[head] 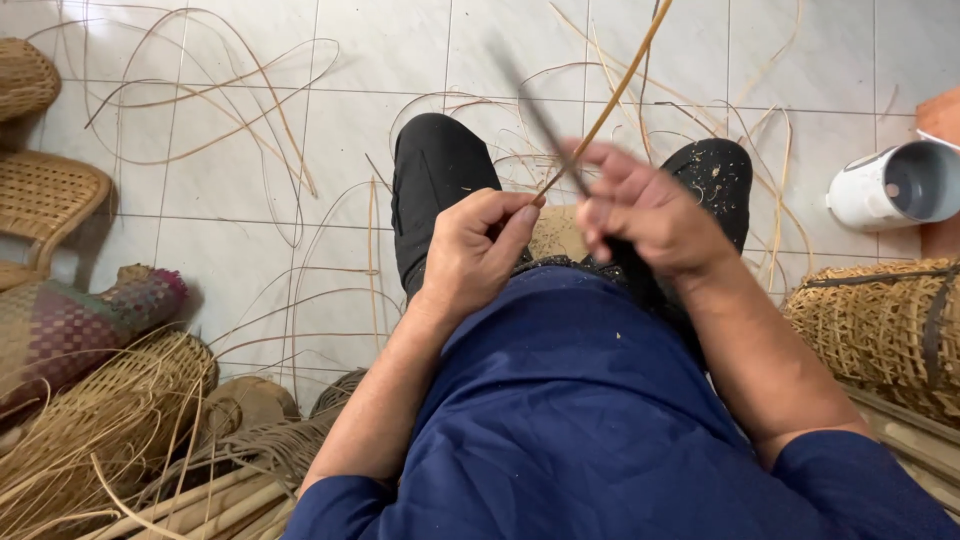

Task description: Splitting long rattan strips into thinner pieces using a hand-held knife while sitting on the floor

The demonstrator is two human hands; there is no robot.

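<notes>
My left hand (478,250) pinches the lower end of a long thin cane strip (620,85) that rises up and to the right out of view. My right hand (645,210) is closed around a dark, blurred knife blade (535,110) that crosses the strip just above my left thumb. Both hands sit above my lap, over black trousers (435,170) and a blue shirt (560,400). A small woven piece (555,232) shows between my knees, partly hidden by the hands.
Loose cane strips (230,110) lie scattered over the white tiled floor. Woven baskets (40,195) and a coloured woven bag (80,320) sit at the left, bundled canes (190,500) at bottom left. A woven roll (885,330) and a white container (890,185) stand at the right.
</notes>
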